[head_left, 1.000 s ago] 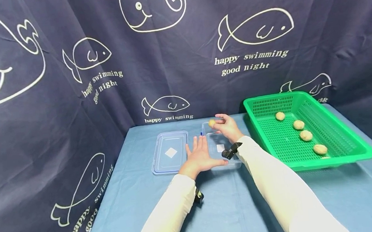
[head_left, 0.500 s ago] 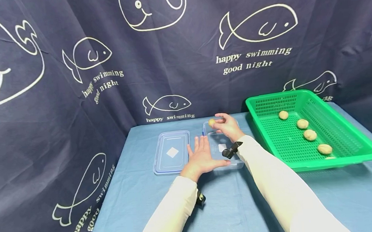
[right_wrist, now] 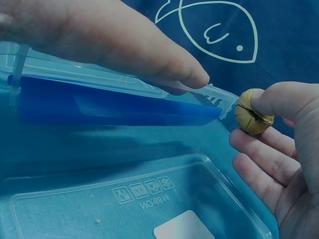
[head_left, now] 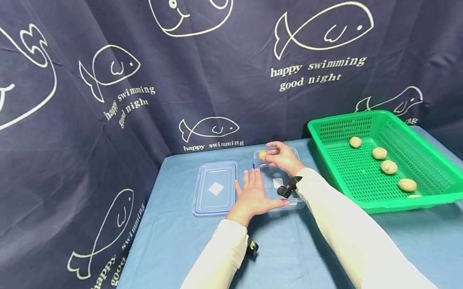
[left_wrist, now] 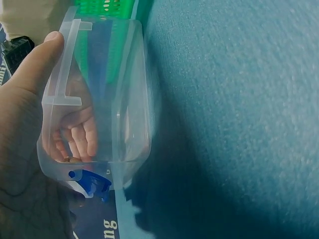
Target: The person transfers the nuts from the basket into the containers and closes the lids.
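Observation:
A clear plastic box [head_left: 267,192] without its lid stands on the blue cloth, with a white square showing in its bottom. My left hand [head_left: 252,199] lies along its left side with straight, spread fingers; the thumb rests at the near rim, as the left wrist view shows. Over the far left corner of the box, my right hand [head_left: 283,159] pinches a walnut [right_wrist: 253,112] between thumb and fingertips. In the right wrist view the walnut sits just beside the box corner, the remaining fingers loosely bent below it. A blue clip [left_wrist: 92,183] hangs on the box.
Left of the box lies a clear lid [head_left: 215,188] with a blue seal and a white diamond on it. A green plastic basket [head_left: 442,199] holding several walnuts [head_left: 389,167] stands to the right. Behind the table hangs a dark curtain [head_left: 249,68] with fish drawings.
The head view has shifted slightly, moving the box and basket a little rightward in it. My right hand with the walnut is slightly farther left over the box; the left hand keeps its pose.

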`<state>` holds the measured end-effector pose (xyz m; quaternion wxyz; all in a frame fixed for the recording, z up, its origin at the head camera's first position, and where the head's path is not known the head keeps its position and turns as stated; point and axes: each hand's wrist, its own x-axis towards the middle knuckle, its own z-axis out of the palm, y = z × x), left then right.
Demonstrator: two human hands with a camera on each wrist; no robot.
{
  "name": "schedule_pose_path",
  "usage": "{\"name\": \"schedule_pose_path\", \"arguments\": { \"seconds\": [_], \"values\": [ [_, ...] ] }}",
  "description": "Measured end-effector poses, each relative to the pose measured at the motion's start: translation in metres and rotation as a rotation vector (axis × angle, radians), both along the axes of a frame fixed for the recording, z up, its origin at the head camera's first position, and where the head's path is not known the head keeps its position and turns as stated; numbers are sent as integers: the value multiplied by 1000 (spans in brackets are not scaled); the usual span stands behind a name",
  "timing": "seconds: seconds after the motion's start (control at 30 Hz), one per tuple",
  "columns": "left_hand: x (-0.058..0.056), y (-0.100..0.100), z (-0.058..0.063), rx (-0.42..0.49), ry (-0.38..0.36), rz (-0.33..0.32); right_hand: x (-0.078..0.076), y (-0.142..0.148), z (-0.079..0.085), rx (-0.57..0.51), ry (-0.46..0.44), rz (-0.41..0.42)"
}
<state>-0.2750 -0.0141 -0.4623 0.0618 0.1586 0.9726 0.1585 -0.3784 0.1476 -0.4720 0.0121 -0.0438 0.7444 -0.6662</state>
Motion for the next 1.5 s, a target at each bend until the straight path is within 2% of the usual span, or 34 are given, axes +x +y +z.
{"name": "schedule_pose_path", "arguments": {
  "seconds": [0.23,0.47,0.7,0.9,1.03,1.17,1.37,1.5],
  "values": [
    [0,0,2,2,-1,-2,1,0,3,12,-7,7],
    [-5,1,-5,10,1,9,2,-1,2,-1,16,-6],
    [2,0,5,7,13,5,4,-3,4,-36,61,-39],
    [2,0,2,20,7,5,6,1,8,-62,56,-66],
    [-2,0,-2,37,-11,8,7,10,20,-56,53,-68],
    [-6,2,-8,24,-18,14,10,26,40,-59,56,-70],
    [-4,2,-6,33,-19,11,31,51,75,-23,75,-101],
    [0,1,-3,44,-11,5,41,69,88,-19,99,-119]
  ]
}}
